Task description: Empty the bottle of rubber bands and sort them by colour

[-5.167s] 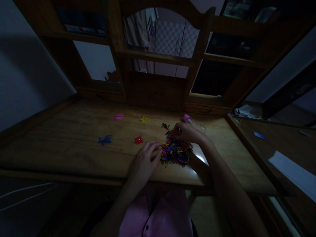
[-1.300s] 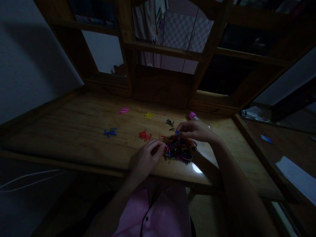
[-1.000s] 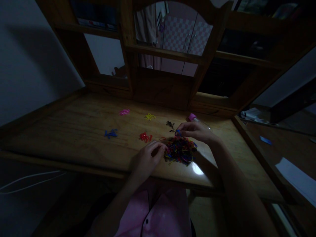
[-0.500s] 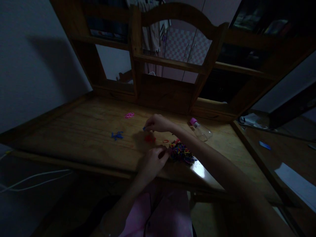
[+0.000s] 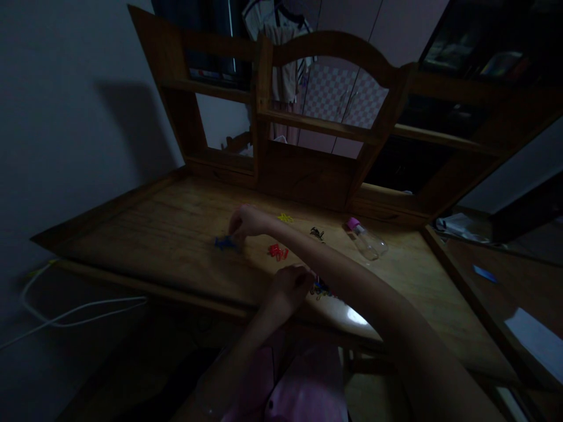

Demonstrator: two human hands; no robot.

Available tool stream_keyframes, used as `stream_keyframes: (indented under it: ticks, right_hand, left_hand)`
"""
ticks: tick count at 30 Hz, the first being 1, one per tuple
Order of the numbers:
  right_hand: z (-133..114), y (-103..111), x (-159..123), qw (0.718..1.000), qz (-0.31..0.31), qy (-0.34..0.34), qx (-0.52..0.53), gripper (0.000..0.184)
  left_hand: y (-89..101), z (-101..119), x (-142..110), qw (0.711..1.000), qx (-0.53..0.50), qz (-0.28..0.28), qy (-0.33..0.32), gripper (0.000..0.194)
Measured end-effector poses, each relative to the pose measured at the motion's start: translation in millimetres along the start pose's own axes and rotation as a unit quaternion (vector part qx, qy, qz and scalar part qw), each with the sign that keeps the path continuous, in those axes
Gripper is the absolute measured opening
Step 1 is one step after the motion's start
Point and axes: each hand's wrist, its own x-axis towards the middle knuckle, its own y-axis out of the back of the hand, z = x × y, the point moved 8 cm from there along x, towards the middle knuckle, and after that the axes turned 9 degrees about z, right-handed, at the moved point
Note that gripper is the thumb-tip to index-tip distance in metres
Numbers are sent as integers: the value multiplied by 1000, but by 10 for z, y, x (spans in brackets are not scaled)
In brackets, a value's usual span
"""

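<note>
My right hand (image 5: 247, 224) reaches across to the left, fingertips pinched together at the pile of blue paper clips (image 5: 223, 242). The clip in its fingers merges with that pile and is blurred. My left hand (image 5: 288, 288) rests near the table's front edge, its fingers curled together beside the mixed heap of coloured paper clips (image 5: 323, 288); what it holds, if anything, is hidden. My right forearm covers part of the heap. Between the hands lies a pile of red paper clips (image 5: 278, 252). Yellow clips (image 5: 285, 217) and black clips (image 5: 316, 233) lie farther back.
A clear bottle with a pink cap (image 5: 369, 243) lies on its side at the right of the wooden table (image 5: 153, 234). A wooden shelf unit (image 5: 308, 170) stands along the back. White paper (image 5: 534, 337) and a blue packet (image 5: 484, 274) lie on the surface at right.
My right hand has moved left with a blue paper clip, from above the red clips to the blue pile. My left hand stays by the heap. The view has shifted, showing the yellow and black clips.
</note>
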Motion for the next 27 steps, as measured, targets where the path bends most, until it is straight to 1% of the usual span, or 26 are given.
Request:
stream_keyframes:
  ticks: [2, 5, 7, 9, 11, 12, 15, 17, 20, 23, 27]
  right_hand:
    - [59, 213, -129, 998, 31, 2, 45, 13]
    - [242, 661, -437, 990, 97, 4, 101, 12]
    - [432, 968, -703, 984, 139, -10, 112, 15]
    - [628, 1239, -1004, 977, 182, -32, 110, 17]
    - [772, 1424, -1324, 969, 218, -44, 105, 18]
    - [833, 1475, -1487, 965, 234, -52, 107, 19]
    - [995, 1477, -1952, 947, 285, -81, 124, 25]
    - [1102, 1411, -2222, 927, 335, -89, 141, 29]
    - [1302, 1270, -2501, 900, 392, -111, 157, 33]
    - [1450, 1191, -2626, 873, 437, -125, 179, 35]
    - [1497, 1146, -2618, 857, 448, -122, 221, 35]
  left_hand:
    - [47, 49, -16, 1000, 5, 13, 1, 31]
    - [82, 77, -36, 999, 40, 19, 18, 30]
    - [92, 69, -38, 997, 65, 27, 27, 27]
    - [99, 64, -30, 997, 68, 39, 23, 27]
    - [101, 72, -23, 997, 55, 45, 10, 27]
    - [103, 79, -22, 998, 47, 45, 2, 26]
    - [133, 101, -29, 998, 27, 54, -16, 19]
    - [155, 117, -31, 998, 13, 64, -22, 15]
    - [136, 170, 4, 997, 9, 70, -37, 15]
    - [18, 305, 100, 994, 38, 49, -85, 22]
    - [-263, 496, 211, 982, 89, -17, -168, 32]
